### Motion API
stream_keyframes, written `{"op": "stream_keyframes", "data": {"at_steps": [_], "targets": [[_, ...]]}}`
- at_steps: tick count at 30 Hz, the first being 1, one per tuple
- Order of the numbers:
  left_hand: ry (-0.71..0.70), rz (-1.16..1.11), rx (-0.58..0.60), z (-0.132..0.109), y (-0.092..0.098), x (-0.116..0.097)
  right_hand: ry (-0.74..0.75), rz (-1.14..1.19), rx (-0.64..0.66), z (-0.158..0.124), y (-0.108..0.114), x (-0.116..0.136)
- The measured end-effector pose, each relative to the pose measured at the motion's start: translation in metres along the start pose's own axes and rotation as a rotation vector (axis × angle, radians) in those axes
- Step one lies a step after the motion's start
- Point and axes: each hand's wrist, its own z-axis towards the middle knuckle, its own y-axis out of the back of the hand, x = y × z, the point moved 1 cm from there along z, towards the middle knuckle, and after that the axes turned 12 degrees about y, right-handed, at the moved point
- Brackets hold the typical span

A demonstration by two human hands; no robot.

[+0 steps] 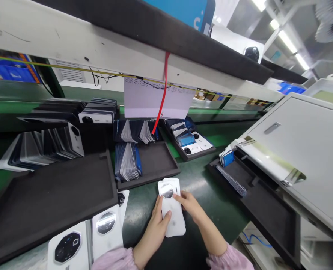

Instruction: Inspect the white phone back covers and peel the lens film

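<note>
Both my hands hold one white phone back cover point(172, 210) with a round camera ring, low over the green belt. My left hand point(154, 228) grips its left edge, the thumb lying across its face. My right hand point(191, 205) pinches the cover's right edge near the top, fingers closed on it. Two more white covers point(107, 230) and one with a dark camera ring point(68, 247) lie at the lower left, beside my pink sleeve.
A big black tray point(50, 198) lies to the left with upright covers point(42, 148) behind it. A middle tray point(155, 161) holds standing covers, another tray point(196, 146) sits further back. A grey machine point(304, 150) and black trays point(256, 195) fill the right. A white sheet point(155, 99) hangs above.
</note>
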Motion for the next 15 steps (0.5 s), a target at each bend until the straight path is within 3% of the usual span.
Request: {"op": "stream_keyframes", "data": {"at_steps": [2, 4, 9, 15], "targets": [[-0.006, -0.026, 0.007, 0.001, -0.001, -0.001, 0.027, -0.081, 0.09, -0.006, -0.004, 0.008], [-0.012, -0.057, 0.029, 0.003, -0.002, -0.003, 0.107, -0.17, 0.088, -0.013, -0.009, 0.017], [-0.103, -0.109, 0.095, -0.004, 0.004, -0.021, 0.354, -0.259, -0.082, -0.036, -0.033, 0.036], [-0.277, -0.011, -0.033, -0.016, 0.021, -0.05, 0.561, -0.064, -0.236, -0.046, -0.073, 0.034]]}}
